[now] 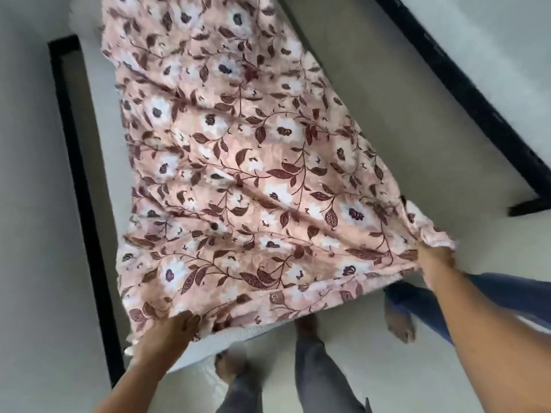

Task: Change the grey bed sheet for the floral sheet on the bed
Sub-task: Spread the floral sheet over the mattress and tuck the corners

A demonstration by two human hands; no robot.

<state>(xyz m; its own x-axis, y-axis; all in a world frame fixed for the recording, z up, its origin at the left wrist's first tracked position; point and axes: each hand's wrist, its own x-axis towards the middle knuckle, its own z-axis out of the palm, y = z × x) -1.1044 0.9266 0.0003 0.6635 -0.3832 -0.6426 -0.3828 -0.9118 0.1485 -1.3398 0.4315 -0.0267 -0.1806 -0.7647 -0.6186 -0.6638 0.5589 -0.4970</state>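
The floral sheet [238, 174], pink with white flowers and dark red leaves, lies spread lengthways over the pale mattress [372, 93], rumpled and skewed to one side. My left hand [167, 335] is closed on its near left corner at the foot of the bed. My right hand [435, 260] grips the near right corner, bunched and lifted slightly. No grey sheet is visible. The white mattress edge [238, 335] shows under the sheet's near hem.
A black bed frame runs along the left side [80, 186] and the right side [465, 87]. My own legs in grey trousers [322, 371] stand at the foot. Another person's leg in blue jeans and bare foot [399, 320] are at the right. Pale floor surrounds the bed.
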